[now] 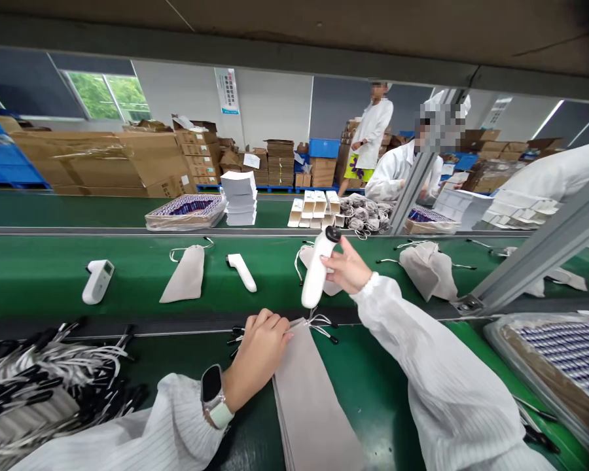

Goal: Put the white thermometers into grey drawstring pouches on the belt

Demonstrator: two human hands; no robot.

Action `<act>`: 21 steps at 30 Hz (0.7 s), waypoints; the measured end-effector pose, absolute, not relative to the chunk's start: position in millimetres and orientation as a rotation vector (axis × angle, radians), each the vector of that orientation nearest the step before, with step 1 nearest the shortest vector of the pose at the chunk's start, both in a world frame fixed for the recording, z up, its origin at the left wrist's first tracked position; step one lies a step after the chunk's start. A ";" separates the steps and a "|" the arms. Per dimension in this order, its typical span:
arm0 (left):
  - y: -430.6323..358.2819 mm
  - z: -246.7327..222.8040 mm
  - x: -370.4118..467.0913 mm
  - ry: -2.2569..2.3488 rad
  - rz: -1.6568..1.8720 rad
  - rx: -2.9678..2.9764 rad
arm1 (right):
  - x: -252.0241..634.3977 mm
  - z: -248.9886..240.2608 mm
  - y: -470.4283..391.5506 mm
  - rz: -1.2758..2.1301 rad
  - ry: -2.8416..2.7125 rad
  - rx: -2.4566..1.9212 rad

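Infrared thermometer [316,275] clamped in right grip [349,267], butt end below; drawstring pouch [310,386] pinched at left grip [262,345].

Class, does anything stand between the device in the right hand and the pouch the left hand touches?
Nothing rigid shows between the device and pouch; only loose cords lie at its far end, below the device in view. The left hand is beside them.
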State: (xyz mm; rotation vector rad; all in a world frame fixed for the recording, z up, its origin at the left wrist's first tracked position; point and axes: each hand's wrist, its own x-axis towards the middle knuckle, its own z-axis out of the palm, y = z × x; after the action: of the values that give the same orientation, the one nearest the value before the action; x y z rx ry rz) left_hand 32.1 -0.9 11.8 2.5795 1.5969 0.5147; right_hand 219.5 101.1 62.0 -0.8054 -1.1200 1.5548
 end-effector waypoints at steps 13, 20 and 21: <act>-5.4 37.4 22.3 1.454 1.217 2.195 | 182.8 51.3 65.8 1.875 -1.721 -0.805; -1.2 54.4 14.8 1.464 1.299 1.961 | 176.6 46.0 54.7 1.957 -1.889 -0.880; -0.5 54.9 14.7 1.447 1.259 1.948 | 176.1 44.5 54.4 1.996 -1.878 -0.869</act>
State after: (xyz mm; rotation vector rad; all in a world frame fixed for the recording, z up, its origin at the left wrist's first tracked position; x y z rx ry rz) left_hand 14.7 -0.5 54.9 1.9479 1.4470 1.2586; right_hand 176.1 54.4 44.5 -0.8694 -1.8781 1.9957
